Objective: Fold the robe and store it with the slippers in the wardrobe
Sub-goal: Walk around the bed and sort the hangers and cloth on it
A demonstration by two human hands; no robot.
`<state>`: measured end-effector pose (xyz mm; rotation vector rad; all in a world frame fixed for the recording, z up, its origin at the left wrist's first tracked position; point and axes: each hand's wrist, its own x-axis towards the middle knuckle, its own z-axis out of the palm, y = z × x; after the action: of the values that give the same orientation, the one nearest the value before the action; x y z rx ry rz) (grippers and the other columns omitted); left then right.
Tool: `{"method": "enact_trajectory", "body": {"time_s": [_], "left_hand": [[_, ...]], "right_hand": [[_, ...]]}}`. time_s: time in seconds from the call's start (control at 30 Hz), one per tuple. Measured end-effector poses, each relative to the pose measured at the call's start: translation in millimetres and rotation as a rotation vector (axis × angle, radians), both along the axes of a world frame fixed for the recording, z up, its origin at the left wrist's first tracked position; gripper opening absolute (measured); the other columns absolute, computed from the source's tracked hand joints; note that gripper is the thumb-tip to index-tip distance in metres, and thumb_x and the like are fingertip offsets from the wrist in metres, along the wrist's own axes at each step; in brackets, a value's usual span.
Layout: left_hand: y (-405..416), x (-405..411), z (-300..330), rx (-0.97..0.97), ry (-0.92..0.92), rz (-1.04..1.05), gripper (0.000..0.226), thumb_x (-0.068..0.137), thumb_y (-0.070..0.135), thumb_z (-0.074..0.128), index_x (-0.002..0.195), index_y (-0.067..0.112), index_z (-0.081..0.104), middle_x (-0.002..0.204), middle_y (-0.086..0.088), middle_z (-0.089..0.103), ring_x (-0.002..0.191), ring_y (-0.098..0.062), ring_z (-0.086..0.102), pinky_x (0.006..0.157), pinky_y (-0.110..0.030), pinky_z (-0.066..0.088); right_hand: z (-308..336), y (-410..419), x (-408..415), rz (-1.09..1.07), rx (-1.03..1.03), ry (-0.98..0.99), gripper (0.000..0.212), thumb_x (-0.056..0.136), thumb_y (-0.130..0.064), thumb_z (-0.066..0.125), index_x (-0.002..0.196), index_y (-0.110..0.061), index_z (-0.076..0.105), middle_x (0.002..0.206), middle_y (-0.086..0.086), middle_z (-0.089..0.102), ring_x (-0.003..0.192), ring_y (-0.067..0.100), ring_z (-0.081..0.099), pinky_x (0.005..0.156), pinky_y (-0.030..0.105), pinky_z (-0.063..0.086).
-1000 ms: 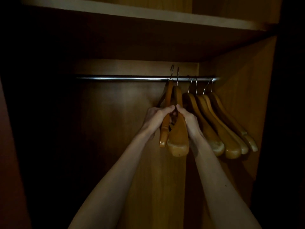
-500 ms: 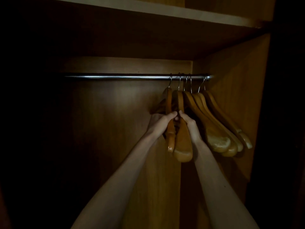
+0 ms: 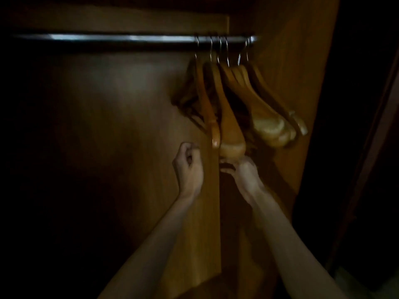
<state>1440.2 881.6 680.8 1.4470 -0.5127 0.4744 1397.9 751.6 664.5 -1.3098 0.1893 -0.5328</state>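
Both hands up inside the dark wardrobe (image 3: 129, 137), just below the wooden hangers (image 3: 232, 117).
Left hand (image 3: 189, 167) loosely curled, holding nothing, clear of hangers. Right hand (image 3: 243, 171) just under the nearest hanger's rounded end; contact unclear, blurred. Hangers bunched at the right end of the metal rail (image 3: 121, 38). Robe, slippers not visible.
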Motion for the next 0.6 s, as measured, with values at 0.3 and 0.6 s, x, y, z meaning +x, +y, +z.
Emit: {"method": "enact_trajectory", "body": {"time_s": [0.3, 0.6], "left_hand": [[-30.4, -17.8, -251.7, 0.806, 0.642, -0.525, 0.020, 0.095, 0.023, 0.065, 0.076, 0.018, 0.069, 0.054, 0.010, 0.057, 0.049, -0.010, 0.050, 0.053, -0.029, 0.037], [-47.1, -147.6, -420.6, 1.502, 0.806, -0.971, 0.018, 0.093, 0.016, 0.060, 0.083, 0.005, 0.070, 0.067, -0.005, 0.065, 0.047, -0.012, 0.051, 0.042, -0.019, 0.039]], "right_hand": [[-214.1, -17.1, -79.9, -0.105, -0.135, 0.580, 0.023, 0.095, -0.011, 0.057, 0.115, -0.009, 0.068, 0.112, 0.010, 0.071, 0.102, 0.026, 0.069, 0.086, 0.039, 0.057], [-393.7, 8.6, -261.9, -0.382, 0.309, 1.037, 0.017, 0.093, -0.017, 0.061, 0.099, -0.008, 0.074, 0.087, 0.009, 0.069, 0.067, 0.016, 0.061, 0.059, 0.023, 0.046]]}}
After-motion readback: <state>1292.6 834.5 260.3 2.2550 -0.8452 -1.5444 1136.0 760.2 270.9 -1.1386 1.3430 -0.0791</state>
